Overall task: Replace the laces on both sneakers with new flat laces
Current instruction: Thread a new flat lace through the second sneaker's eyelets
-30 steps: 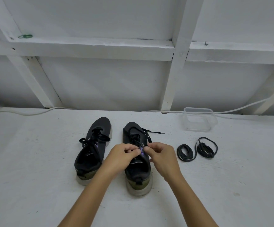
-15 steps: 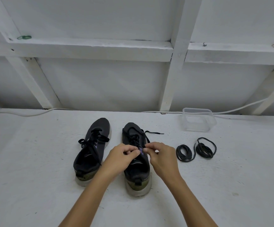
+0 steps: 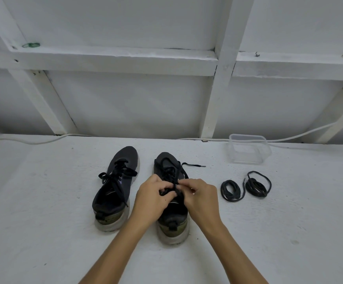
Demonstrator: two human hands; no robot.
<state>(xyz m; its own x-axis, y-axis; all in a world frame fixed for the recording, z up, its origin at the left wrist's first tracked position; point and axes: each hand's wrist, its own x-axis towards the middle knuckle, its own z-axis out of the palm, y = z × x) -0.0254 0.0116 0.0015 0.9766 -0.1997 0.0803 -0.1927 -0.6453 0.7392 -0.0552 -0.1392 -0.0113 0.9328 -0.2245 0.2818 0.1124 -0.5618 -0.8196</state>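
Two black sneakers stand side by side on the white table, toes pointing away from me. The left sneaker [image 3: 116, 187] carries a flat black lace tied in a bow. Over the tongue of the right sneaker [image 3: 171, 212], my left hand [image 3: 153, 198] and my right hand [image 3: 200, 196] each pinch a strand of its black lace [image 3: 171, 175]. One loose end [image 3: 194, 165] of that lace trails off to the right near the toe. Two coiled black laces [image 3: 231, 190] [image 3: 257, 184] lie on the table right of the shoes.
A clear plastic container [image 3: 248, 149] stands behind the coiled laces. A white cable [image 3: 33, 142] runs along the table's back edge, under a white framed wall [image 3: 125, 99].
My hands have shifted slightly on the right sneaker, and a strand of lace now shows between my fingertips. The shoes and coiled laces have stayed put.
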